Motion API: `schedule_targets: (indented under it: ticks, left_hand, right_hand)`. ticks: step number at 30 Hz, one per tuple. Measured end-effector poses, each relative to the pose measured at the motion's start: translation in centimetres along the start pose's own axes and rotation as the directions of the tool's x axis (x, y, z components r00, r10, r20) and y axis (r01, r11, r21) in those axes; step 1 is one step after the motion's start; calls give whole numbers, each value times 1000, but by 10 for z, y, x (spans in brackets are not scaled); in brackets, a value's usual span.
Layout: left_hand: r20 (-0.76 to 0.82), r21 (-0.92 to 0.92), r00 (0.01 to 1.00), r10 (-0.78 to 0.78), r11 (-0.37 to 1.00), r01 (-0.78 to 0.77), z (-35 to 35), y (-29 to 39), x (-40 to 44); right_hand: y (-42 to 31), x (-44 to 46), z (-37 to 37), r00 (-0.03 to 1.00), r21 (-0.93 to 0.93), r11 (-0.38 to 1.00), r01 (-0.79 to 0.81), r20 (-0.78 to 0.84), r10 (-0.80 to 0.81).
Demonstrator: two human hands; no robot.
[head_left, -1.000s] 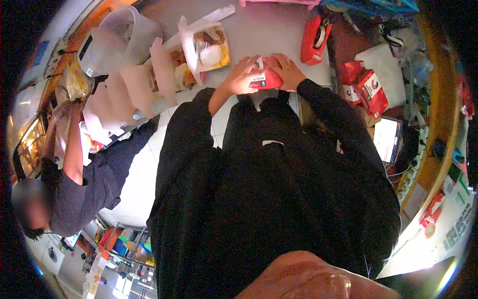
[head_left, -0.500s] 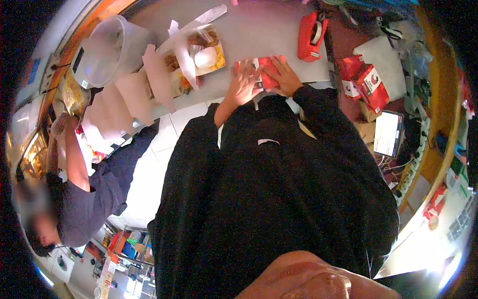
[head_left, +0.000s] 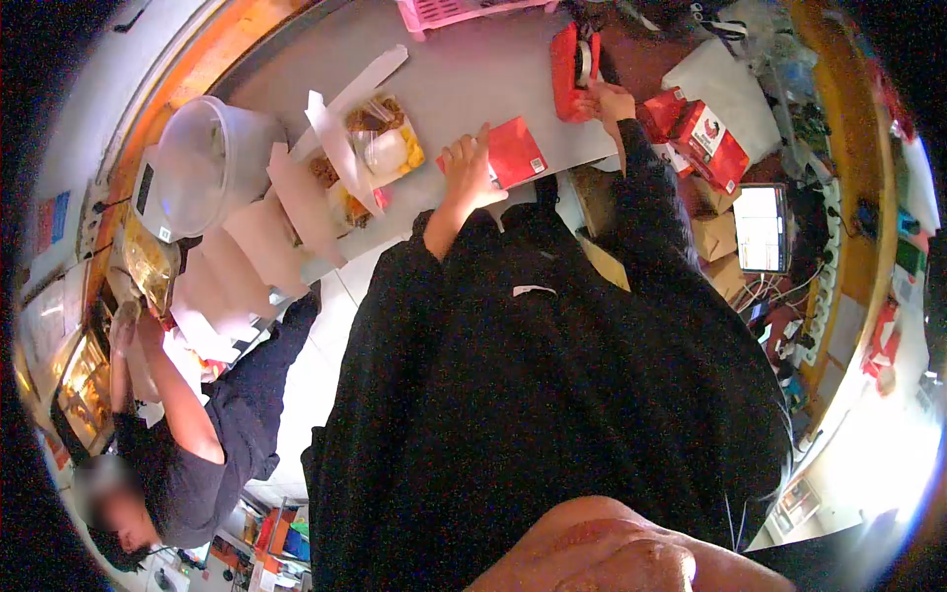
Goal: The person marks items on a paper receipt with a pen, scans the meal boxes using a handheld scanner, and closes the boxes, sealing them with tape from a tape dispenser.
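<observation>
A red and white carton (head_left: pixel 518 151) lies on the grey counter near its front edge. Over its left part rests my left hand (head_left: pixel 466 178), fingers bent against it. My right hand (head_left: pixel 608 101) is at the red tape dispenser (head_left: pixel 569 74), its fingertips by the front end where the tape comes off; whether tape is between them is too small to tell. Left of the carton stands an open food box (head_left: pixel 387 148) with an egg-like white item and yellow and brown food, its lid flap raised.
More open boxes (head_left: pixel 258 237) line the counter to the left, beside a clear plastic tub (head_left: pixel 192 168). A co-worker (head_left: pixel 212 444) stands at the far left. Red cartons (head_left: pixel 712 146) and a lit tablet (head_left: pixel 761 228) are at the right. A pink basket (head_left: pixel 464 10) sits at the back.
My right hand has left the carton and moved right to the tape dispenser. My left hand stays on the carton. The whole view has shifted.
</observation>
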State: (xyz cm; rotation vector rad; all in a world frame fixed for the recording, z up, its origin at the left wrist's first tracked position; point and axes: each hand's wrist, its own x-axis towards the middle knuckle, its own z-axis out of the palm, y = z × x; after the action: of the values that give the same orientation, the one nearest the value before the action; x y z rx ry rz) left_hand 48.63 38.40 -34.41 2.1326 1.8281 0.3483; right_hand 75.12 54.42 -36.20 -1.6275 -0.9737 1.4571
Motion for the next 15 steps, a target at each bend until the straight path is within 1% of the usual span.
schedule_targets:
  ticks: [1, 3, 5, 7, 9, 10, 11, 12, 13, 15]
  left_hand:
    - [3, 27, 1000, -1, 1000, 1, 0, 0, -1]
    - [14, 53, 1000, 11, 999, -12, 0, 4, -6]
    - [8, 136, 999, -32, 990, 30, -3, 5, -2]
    - [21, 146, 998, -57, 988, 54, -2, 6, -1]
    - [104, 85, 989, -103, 992, 95, -6, 8, 0]
    - [95, 84, 990, -103, 992, 95, -5, 10, 3]
    - [135, 38, 976, -171, 985, 167, -8, 10, 5]
    - [174, 1, 956, -235, 971, 238, -13, 10, 6]
    - [159, 13, 959, -236, 971, 237, -16, 12, 11]
    - [54, -49, 898, -436, 898, 438, -30, 33, 13]
  right_hand:
    - [-4, -2, 0, 999, 4, 999, -34, -28, 34]
    - [-11, -21, 1, 988, 5, 998, -61, -142, 61]
    - [-6, -64, 1, 980, -115, 992, -52, -195, 28]
    - [13, -103, 4, 970, -165, 977, -133, -222, 95]
    - [50, -81, -6, 955, -136, 961, -242, -206, 212]
    - [47, -71, -11, 957, -138, 962, -234, -205, 204]
    - [44, -64, -14, 968, -321, 920, -224, -183, 172]
    - [41, -56, -14, 978, -489, 849, -200, -153, 142]
    - [35, -44, -16, 981, -481, 857, -184, -144, 130]
    - [33, -32, -29, 975, -689, 701, -183, -35, 220]
